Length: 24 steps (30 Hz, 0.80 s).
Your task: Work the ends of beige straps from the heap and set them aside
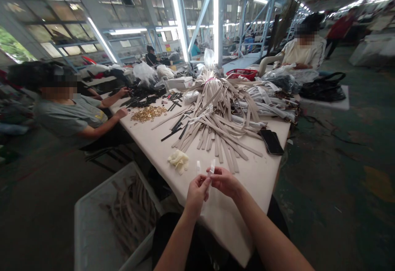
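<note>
Close together over the near part of the table, my two hands meet at a thin white strip (211, 167). My left hand (197, 189) pinches it from the left, fingers closed. From the right, the thumb and fingers of my right hand (224, 180) are pressed on the same strip. Another small white piece (198, 166) stands out just above my left fingertips; whether it joins the strip I cannot tell. Beyond the hands lies a spread bundle of long beige straps (220, 133). A crumpled pale yellow bunch (178, 161) rests to the left of them.
The cream table (259, 176) carries gold metal pieces (148, 114), black strips (173, 133) and a black phone-like object (271, 142). A white bin (80, 225) of straps stands low left. People sit at left (70, 110) and far right (304, 51).
</note>
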### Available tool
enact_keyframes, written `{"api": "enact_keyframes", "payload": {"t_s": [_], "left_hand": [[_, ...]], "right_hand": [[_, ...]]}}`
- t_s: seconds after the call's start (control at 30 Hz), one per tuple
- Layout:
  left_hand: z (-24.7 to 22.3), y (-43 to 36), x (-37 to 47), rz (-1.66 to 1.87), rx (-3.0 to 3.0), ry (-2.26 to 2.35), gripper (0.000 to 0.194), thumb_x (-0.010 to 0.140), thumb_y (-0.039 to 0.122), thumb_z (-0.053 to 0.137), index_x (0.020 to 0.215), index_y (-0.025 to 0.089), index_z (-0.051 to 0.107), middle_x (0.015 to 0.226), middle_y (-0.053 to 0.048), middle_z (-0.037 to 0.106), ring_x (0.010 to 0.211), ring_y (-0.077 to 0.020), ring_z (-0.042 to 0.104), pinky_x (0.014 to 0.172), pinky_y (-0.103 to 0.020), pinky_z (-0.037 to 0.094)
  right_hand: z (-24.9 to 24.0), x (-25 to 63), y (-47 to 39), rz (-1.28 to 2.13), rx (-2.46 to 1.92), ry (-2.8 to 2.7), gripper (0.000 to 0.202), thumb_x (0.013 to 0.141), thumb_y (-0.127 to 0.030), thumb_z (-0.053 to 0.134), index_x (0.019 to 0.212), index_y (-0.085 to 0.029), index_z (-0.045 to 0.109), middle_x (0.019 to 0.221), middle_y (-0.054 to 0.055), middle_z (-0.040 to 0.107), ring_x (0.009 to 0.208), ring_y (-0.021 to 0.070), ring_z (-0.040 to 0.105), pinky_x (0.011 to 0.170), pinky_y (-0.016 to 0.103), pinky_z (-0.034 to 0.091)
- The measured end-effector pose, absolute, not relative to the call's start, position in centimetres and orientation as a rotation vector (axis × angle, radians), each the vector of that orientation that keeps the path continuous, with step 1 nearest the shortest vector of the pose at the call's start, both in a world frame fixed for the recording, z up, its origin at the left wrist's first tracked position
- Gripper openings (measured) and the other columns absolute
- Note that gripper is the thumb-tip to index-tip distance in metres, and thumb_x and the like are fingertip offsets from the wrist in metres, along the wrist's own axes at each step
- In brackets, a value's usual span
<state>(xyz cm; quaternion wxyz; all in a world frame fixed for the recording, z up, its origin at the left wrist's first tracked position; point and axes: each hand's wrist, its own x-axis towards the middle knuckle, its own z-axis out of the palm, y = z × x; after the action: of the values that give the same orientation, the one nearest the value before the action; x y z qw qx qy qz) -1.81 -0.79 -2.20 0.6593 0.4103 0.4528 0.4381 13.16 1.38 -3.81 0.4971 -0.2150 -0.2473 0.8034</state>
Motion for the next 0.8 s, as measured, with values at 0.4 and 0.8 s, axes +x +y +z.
{"api": "enact_keyframes", "payload": {"t_s": [0.4,0.8], "left_hand": [[-1.8,0.4,-3.1,0.843,1.261,1.225,0.035,0.079,0.050,0.070,0.081,0.017,0.061,0.056,0.004,0.051,0.043,-0.0077,0.041,0.042,-0.019,0.030],[4.9,4.7,-9.4,0.524,1.816,1.354,0.033,0.079,0.051,0.066,0.075,0.018,0.069,0.067,-0.002,0.065,0.057,-0.0164,0.056,0.056,-0.026,0.040]], "right_hand": [[-6.1,13.4,2.2,1.746,-0.625,-0.351,0.044,0.063,-0.015,0.089,0.102,-0.019,0.069,0.078,-0.001,0.063,0.061,0.0077,0.056,0.053,0.018,0.045],[-6.9,17.7,3.3,1.383,-0.841,-0.266,0.035,0.060,-0.022,0.088,0.091,-0.019,0.073,0.076,0.000,0.067,0.059,0.0099,0.056,0.049,0.021,0.048]]}}
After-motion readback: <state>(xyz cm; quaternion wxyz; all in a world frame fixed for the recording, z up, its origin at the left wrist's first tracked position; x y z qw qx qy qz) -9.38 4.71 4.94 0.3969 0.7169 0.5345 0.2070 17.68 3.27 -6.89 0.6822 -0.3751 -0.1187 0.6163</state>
